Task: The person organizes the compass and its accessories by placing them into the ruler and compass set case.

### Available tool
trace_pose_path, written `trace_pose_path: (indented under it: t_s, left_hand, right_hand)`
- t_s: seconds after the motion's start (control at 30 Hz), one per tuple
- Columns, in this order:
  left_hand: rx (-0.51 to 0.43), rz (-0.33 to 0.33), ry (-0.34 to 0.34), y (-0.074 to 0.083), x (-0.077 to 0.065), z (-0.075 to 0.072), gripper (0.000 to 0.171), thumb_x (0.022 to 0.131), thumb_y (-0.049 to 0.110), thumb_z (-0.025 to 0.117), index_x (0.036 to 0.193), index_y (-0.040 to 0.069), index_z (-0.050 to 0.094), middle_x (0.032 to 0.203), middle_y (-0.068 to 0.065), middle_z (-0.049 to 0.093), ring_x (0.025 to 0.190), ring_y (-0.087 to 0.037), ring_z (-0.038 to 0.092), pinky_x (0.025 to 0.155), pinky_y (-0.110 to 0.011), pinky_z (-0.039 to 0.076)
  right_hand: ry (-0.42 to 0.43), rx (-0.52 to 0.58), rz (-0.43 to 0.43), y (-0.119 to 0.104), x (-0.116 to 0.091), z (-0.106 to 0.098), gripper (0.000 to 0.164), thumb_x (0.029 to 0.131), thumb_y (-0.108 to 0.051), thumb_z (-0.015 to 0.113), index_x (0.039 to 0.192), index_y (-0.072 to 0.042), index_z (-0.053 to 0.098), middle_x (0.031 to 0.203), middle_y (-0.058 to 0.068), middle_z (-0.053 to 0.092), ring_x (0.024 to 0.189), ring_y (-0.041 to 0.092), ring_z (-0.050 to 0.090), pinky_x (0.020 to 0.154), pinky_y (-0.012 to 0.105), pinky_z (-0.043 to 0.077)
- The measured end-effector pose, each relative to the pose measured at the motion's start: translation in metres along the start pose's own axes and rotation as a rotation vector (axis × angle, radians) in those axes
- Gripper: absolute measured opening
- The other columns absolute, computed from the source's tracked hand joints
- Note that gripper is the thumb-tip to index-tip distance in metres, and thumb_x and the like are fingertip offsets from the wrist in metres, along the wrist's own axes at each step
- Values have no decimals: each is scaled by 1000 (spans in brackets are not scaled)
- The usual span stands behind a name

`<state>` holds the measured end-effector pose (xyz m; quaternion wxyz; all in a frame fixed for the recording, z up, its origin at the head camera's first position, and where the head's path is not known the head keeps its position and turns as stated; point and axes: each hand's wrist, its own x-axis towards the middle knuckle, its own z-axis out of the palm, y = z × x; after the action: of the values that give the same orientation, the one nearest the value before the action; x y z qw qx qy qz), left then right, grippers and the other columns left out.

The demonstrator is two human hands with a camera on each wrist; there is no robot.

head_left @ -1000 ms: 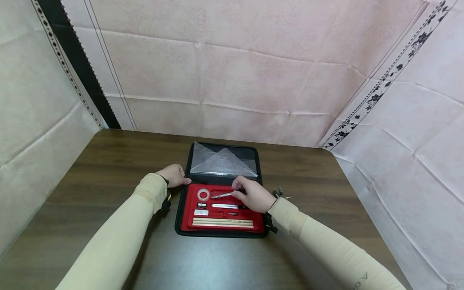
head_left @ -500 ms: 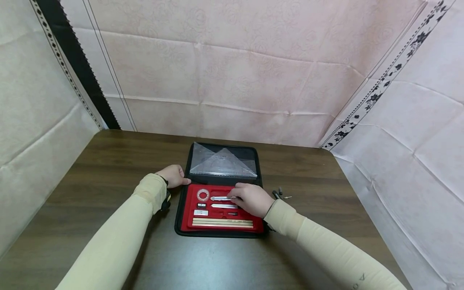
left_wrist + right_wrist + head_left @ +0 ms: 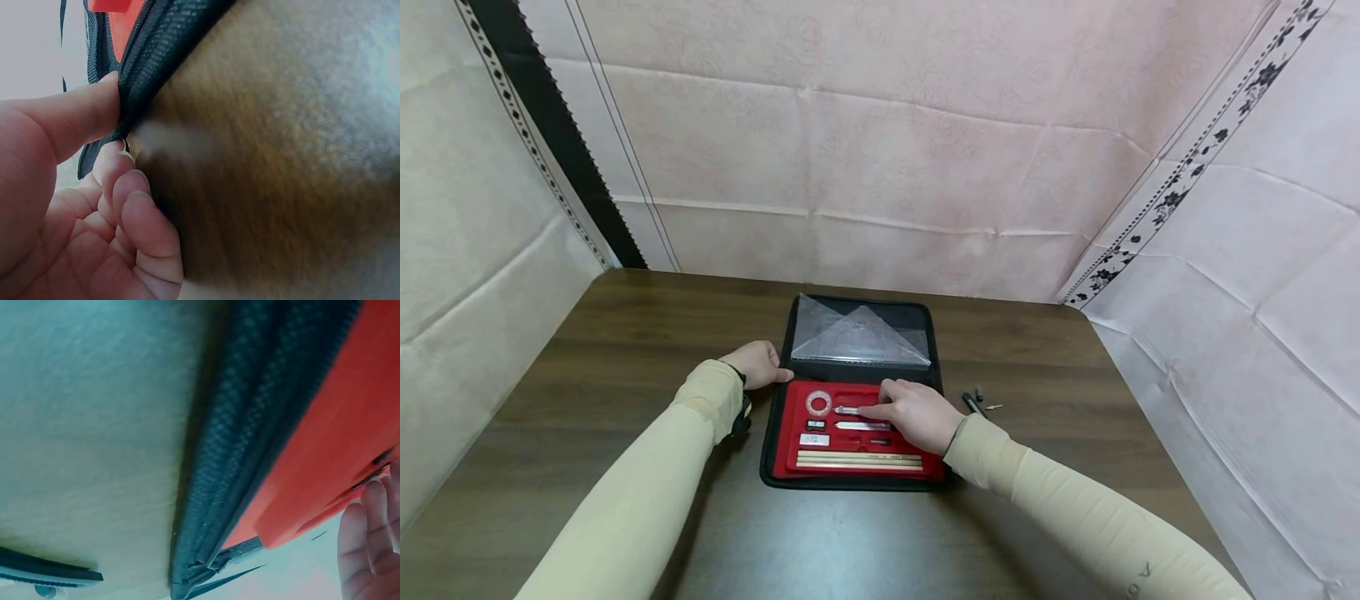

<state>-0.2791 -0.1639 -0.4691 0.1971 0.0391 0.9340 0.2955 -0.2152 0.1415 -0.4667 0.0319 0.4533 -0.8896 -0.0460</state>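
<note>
A black zip case (image 3: 769, 454) lies unfolded on the table, with a red tray (image 3: 787, 463) in its near half. My left hand (image 3: 756, 364) pinches the case's left edge between thumb and fingers, seen close up in the left wrist view. Over the tray's upper right, my right hand (image 3: 922, 415) touches a silver compass-like instrument (image 3: 846, 411) lying in its slot, one digit stretched along it. The hand hides the instrument's right end. Below it lies a second silver instrument (image 3: 859, 426). In the right wrist view, the right hand's fingers (image 3: 354, 544) look fairly straight.
The tray also holds a white ring (image 3: 818, 403), a white eraser-like block (image 3: 814, 439) and several pencils (image 3: 857, 460). Clear set squares (image 3: 854, 337) lie in the far half. Right of the case are a black item (image 3: 972, 403) and small pieces (image 3: 993, 407). Cloth screens surround the table.
The right hand has lowered the silver instrument from a tilt into its slot, then its digit has straightened and moved left along it. The left hand stays at the case edge.
</note>
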Motion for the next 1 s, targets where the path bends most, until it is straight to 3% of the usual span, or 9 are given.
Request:
trace_pose_path:
  t_s: [0.23, 0.67, 1.0]
  left_hand:
    - [15, 17, -1, 4, -6, -1, 33, 90, 30, 68, 90, 2, 51, 81, -11, 54, 83, -26, 51, 71, -36, 42]
    - [5, 8, 1, 6, -5, -2, 34, 89, 30, 69, 92, 1, 51, 82, -11, 55, 84, -26, 51, 71, -36, 42]
    - [14, 9, -10, 2, 0, -3, 35, 88, 32, 69, 90, 3, 51, 79, -10, 53, 82, -26, 51, 70, -35, 42]
  right_hand:
    - [-54, -29, -17, 0, 0, 2, 61, 88, -13, 72, 141, -34, 50, 100, -3, 52, 82, 8, 47, 70, 19, 46]
    - [-161, 17, 64, -2, -4, -2, 72, 83, -19, 77, 144, -38, 43, 106, -3, 48, 92, 10, 46, 72, 21, 47]
    - [-101, 70, 92, 6, -16, 1, 64, 82, -15, 77, 138, -35, 54, 115, -1, 53, 99, 13, 49, 82, 26, 48]
